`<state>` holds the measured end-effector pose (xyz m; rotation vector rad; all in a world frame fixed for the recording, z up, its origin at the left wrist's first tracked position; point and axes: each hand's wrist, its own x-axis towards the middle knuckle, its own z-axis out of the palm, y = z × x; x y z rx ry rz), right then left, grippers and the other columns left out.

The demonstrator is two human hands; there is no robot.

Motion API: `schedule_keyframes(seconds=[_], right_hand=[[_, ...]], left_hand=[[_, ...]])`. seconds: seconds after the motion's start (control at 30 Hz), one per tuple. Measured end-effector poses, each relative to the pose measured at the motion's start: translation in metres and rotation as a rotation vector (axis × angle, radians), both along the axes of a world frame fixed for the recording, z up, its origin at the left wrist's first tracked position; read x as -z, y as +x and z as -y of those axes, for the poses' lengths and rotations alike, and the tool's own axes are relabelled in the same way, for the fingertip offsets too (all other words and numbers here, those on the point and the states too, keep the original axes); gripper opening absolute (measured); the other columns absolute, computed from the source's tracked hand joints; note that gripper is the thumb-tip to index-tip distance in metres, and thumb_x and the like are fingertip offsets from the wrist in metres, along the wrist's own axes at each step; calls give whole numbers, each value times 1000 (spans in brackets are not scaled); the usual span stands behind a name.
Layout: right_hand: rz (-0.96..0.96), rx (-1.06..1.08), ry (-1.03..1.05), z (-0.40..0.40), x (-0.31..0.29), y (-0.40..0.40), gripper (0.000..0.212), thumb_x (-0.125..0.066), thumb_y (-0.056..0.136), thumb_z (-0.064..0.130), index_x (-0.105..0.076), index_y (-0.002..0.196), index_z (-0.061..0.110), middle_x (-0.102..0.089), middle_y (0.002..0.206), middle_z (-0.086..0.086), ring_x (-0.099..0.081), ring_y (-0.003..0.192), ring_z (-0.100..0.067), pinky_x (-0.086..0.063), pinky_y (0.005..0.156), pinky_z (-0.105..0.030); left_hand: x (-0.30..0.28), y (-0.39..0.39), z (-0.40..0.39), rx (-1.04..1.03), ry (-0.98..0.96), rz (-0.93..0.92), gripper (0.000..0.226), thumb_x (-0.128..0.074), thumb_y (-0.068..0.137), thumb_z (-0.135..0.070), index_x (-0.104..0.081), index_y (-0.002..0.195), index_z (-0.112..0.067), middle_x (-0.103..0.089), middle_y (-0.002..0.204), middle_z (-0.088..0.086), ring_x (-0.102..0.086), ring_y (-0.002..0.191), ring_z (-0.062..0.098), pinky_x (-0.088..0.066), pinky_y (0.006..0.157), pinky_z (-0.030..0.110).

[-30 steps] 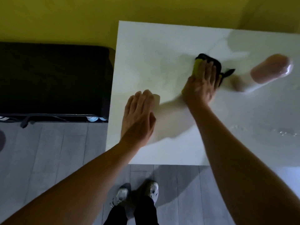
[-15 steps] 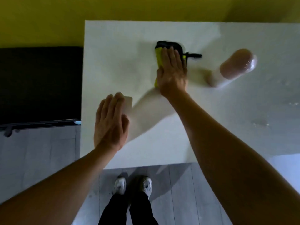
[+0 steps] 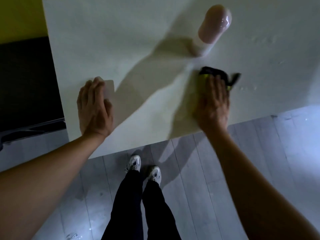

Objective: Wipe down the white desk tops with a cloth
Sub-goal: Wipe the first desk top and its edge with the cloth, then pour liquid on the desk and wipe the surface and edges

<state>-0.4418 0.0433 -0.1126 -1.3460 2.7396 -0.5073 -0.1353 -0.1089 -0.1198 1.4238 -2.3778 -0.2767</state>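
Observation:
A white desk top [image 3: 107,42] fills the upper part of the head view. My right hand [image 3: 213,103] lies flat with straight fingers on a black and yellow cloth [image 3: 213,72], pressing it onto the desk near the front edge. Only the cloth's far end and a dark strap show past my fingers. My left hand [image 3: 94,108] rests flat on the desk near its left front corner, fingers straight, holding nothing.
A pinkish bottle [image 3: 210,33] stands on the desk beyond the cloth. Water droplets [image 3: 249,88] glisten to the right of the cloth. A black cabinet [image 3: 26,84] adjoins the desk's left side. Grey plank floor [image 3: 259,161] and my shoes [image 3: 134,163] lie below the front edge.
My right hand has dragged the cloth from the back of the desk toward the front edge and to the right of the bottle. My left hand has stayed flat on the desk.

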Motion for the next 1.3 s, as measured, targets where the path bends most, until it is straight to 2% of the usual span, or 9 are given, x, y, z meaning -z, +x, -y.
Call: schedule_keyframes(seconds=[0.17,0.27,0.43,0.6,0.7,0.9,1.03,1.2,1.3], right_hand=[[17,187,1,10,-3,27,71,-38,95,33,-20,161,13,-17,168,-10,-11,156,-25,-12,125,-53],[13,-105,1,34,-2,126,74,-52,92,26,-25,160,14,-18,168,-8,-9,156,-23,-9,126,-52],[91,-488,45,46,-7,184,60,-32,102,37,-24,160,25,-16,168,0,-6,156,-16,-8,127,-46],[44,-65,-92,20,3,52,68,-44,90,29,-38,155,11,-33,162,-12,-25,152,-26,-24,123,-50],[63,147,-41,12,0,-12,66,-36,98,35,-26,160,16,-24,166,-7,-17,155,-24,-17,125,-47],[23,183,-9,15,4,-18,65,-26,101,39,-12,162,22,-13,169,-1,-6,156,-18,-8,127,-44],[9,177,-27,14,6,-21,65,-23,101,42,-14,162,20,-15,169,-3,-8,156,-19,-8,127,-44],[-3,191,-38,15,9,-21,64,-27,102,40,-14,162,22,-15,169,-3,-9,156,-20,-8,127,-44],[-12,192,-33,15,9,-22,63,-28,103,38,-13,162,22,-15,169,-3,-9,156,-20,-7,127,-43]], left_hand=[[2,-1,0,-7,3,11,55,-37,100,-19,-42,151,-1,-38,163,17,-31,152,41,-19,127,50],[3,-2,1,-24,2,-1,55,-36,99,-20,-43,151,-1,-39,162,18,-32,152,41,-20,127,50],[6,3,5,0,-7,-22,52,-35,102,-20,-46,149,-1,-42,160,18,-36,149,41,-25,125,52],[-3,-2,3,-11,-10,-28,47,-42,97,-20,-51,140,-2,-49,151,19,-44,140,42,-32,116,51],[-16,-37,11,-49,32,-97,47,-52,93,-29,-54,131,-3,-54,139,21,-50,127,41,-35,104,48],[-43,-202,23,154,248,-292,93,-69,79,-59,-46,150,-4,-58,144,16,-56,128,37,-45,105,44],[-59,-285,27,111,421,-343,112,-86,73,-55,-32,159,-9,-45,159,11,-46,141,34,-38,114,42],[-56,-298,38,100,363,-413,72,-86,74,-49,-58,133,-20,-73,117,1,-66,111,31,-53,87,39],[-61,-281,41,135,389,-418,62,-87,77,-44,-61,127,-18,-73,112,-1,-67,105,30,-44,75,30]])
